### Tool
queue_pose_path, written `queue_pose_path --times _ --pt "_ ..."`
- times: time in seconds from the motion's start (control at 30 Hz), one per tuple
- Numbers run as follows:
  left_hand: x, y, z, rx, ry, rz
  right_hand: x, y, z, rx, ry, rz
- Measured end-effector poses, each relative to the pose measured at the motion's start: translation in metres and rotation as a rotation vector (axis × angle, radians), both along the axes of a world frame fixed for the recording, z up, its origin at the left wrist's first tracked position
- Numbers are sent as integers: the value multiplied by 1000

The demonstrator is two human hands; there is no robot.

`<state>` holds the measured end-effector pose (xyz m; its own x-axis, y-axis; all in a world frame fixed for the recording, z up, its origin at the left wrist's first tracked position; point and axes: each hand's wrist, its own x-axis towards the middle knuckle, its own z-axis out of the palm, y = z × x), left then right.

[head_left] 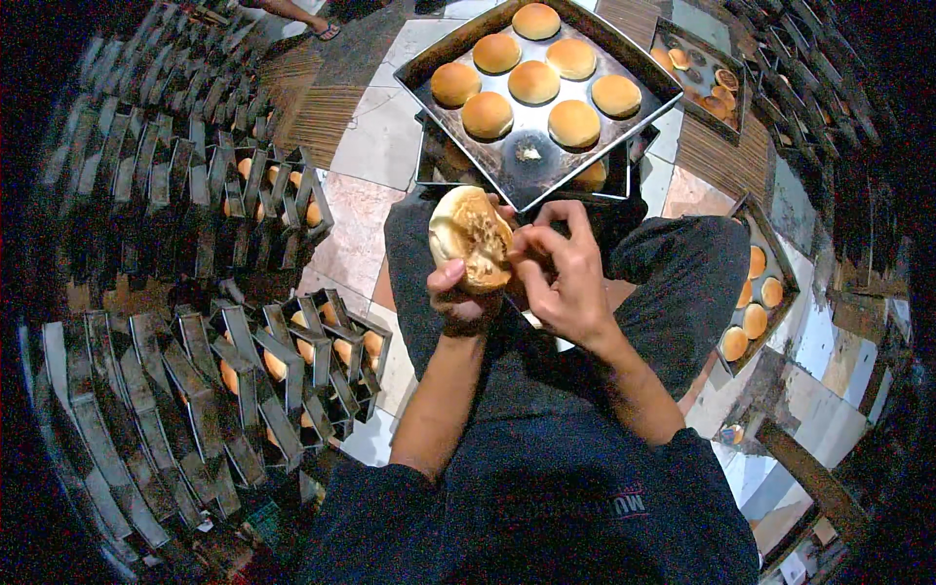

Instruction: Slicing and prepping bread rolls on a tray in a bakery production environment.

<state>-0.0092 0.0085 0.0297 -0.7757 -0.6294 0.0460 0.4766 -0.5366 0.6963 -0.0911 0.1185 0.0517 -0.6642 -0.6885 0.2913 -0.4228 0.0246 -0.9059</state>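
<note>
My left hand (466, 304) is closed around a round bun (454, 216), its thumb on the near left edge. The bun's underside faces up, pale at the rim, with a rough, torn brown patch in the middle. My right hand (564, 283) is at the bun's right edge, thumb and fingertips pinched together. What lies between those fingertips is too small to make out. Just beyond my hands, a square metal tray (522, 183) carries several golden-brown buns (533, 82). A pale scrap (528, 153) of bread sticks to its dark near corner.
Under that tray sits another tray (429, 168) with buns. Racked or stacked trays (210, 341) of buns fill the left side. More bun trays lie on the tiled floor at the right (788, 283) and far right (717, 122). A person's sandalled foot (325, 29) shows at the far left.
</note>
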Motion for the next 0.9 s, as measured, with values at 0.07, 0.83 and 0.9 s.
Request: queue_pose_path --times 0.07,0.83,0.9 --pt "0 1 5 55 21 21 0 2 4 5 -151 -109" --pt "7 -4 -6 76 77 -41 5 -6 -3 76 33 -114" --pt "7 -2 0 103 76 -40 5 -6 -2 25 -204 -149"
